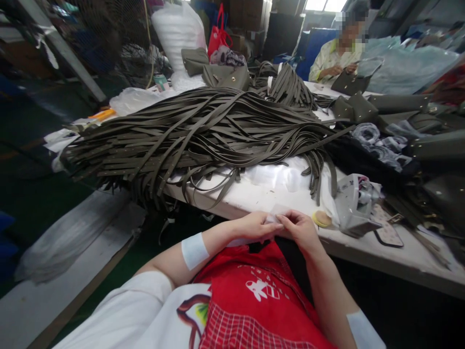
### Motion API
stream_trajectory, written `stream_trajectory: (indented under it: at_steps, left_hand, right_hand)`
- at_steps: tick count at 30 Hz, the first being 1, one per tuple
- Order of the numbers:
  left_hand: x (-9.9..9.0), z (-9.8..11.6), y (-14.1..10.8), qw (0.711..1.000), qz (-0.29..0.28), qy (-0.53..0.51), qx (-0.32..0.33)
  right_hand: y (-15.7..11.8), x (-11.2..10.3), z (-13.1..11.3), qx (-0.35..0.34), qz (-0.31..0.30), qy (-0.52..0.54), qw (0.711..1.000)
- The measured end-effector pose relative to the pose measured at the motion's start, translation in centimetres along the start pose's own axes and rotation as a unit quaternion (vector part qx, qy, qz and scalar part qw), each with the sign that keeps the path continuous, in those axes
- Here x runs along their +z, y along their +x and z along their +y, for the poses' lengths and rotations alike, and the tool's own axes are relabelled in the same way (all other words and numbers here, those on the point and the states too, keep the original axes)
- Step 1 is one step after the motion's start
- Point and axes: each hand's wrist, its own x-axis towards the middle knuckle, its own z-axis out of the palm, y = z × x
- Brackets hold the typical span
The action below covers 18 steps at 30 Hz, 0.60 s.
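Observation:
My left hand (257, 226) and my right hand (300, 227) meet at the near edge of the table, above my red apron (261, 286). Between the fingers of both is a thin, whitish, see-through sheet (278, 211), perhaps plastic or paper; its exact kind does not show. Both hands are closed in a pinch on it. Beyond them a large heap of dark olive straps (218, 126) spreads across the table. A round yellowish item (321, 219) lies just right of my right hand.
A grey plastic container (354, 206) and a phone in a patterned case (387, 228) are at the right. Rolled clear strips (378, 140) lie near olive bags (399, 104). A co-worker (336, 60) handles a dark bag (350, 82) across the table (232, 201).

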Motion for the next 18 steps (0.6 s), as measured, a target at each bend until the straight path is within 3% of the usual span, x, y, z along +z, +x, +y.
stream_trajectory:
  at_steps: [4, 11, 18]
  left_hand:
    - [0.1, 0.2, 0.1, 0.999, -0.01, -0.027, -0.037]
    - [-0.5, -0.8, -0.9, 0.988, 0.038, -0.144, -0.048]
    - [-1.6, -0.4, -2.0, 0.981, 0.016, -0.184, -0.062]
  right_hand:
    - [0.3, 0.6, -0.3, -0.004, 0.028, 0.04, 0.999]
    - [0.7, 2.1, 0.7, 0.02, 0.067, 0.142, 0.987]
    - [0.8, 2.9, 0.7, 0.03, 0.048, 0.093, 0.994]
